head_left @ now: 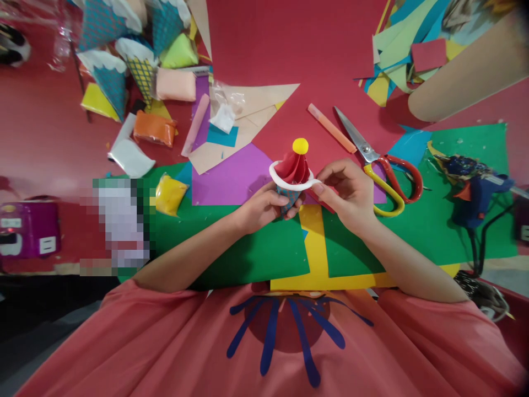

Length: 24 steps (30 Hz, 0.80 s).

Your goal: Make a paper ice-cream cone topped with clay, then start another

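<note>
My left hand (262, 208) is closed around a small paper ice cream cone (288, 197), blue with a crosshatch pattern. Folded red paper (292, 168) rises from the cone's mouth, topped by a yellow round piece (300, 146). A white clay-like strip (281, 181) circles the rim. Its loose end sticks out to the right, where my right hand (347, 193) pinches it between thumb and finger. Just right of that hand lie scissors (367, 151) with red and yellow handles, blades apart. A small red piece (326, 198) shows beneath the right hand.
Several finished paper cones (109, 77) and clay packets (155, 128) lie at the upper left. An orange stick (332, 128) rests beside the scissors. On the right are a blue glue gun (481, 193), a cardboard tube (467, 71) and paper scraps (400, 49). Green sheets (248, 248) cover the front.
</note>
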Available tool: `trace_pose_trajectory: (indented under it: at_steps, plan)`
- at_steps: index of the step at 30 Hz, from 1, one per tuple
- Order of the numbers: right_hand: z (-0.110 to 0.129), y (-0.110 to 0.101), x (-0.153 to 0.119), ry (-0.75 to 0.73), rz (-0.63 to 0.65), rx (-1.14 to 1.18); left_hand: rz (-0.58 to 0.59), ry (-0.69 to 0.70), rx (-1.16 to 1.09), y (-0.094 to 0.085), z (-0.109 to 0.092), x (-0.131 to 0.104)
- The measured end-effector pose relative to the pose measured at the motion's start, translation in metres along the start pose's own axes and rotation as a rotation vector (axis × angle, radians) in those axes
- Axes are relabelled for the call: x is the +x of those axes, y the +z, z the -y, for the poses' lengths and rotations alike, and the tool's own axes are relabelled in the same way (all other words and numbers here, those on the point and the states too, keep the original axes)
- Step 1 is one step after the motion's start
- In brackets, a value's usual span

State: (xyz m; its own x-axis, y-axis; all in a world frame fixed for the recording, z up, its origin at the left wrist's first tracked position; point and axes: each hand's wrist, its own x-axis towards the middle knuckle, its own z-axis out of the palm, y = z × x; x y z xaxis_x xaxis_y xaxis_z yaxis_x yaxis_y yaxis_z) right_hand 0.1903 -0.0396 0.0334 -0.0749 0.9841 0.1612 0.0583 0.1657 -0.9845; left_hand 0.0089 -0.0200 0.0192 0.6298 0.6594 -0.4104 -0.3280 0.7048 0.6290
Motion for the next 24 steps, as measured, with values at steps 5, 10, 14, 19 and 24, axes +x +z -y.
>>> trace_pose_trajectory:
  at_steps: [5,10,14,19,24]
  plan:
    - [-0.0012,-0.0002,-0.0011,0.023,0.025,0.012,-0.019,0.054,0.038,-0.0023,0.003,-0.0014]
    - [-0.0011,-0.0002,-0.0007,-0.009,0.01,0.037,-0.032,0.154,0.121,-0.0028,0.005,-0.0019]
    - [0.0002,-0.0017,-0.0013,-0.083,0.089,0.053,-0.081,0.188,0.201,-0.0054,0.0073,-0.0033]
    - [-0.0002,-0.0042,-0.0022,-0.113,0.123,0.093,-0.083,0.185,0.185,-0.0049,0.0075,-0.0065]
    - [-0.0024,-0.0053,-0.0027,-0.152,0.114,0.08,-0.062,0.213,0.159,-0.0053,0.0085,-0.0083]
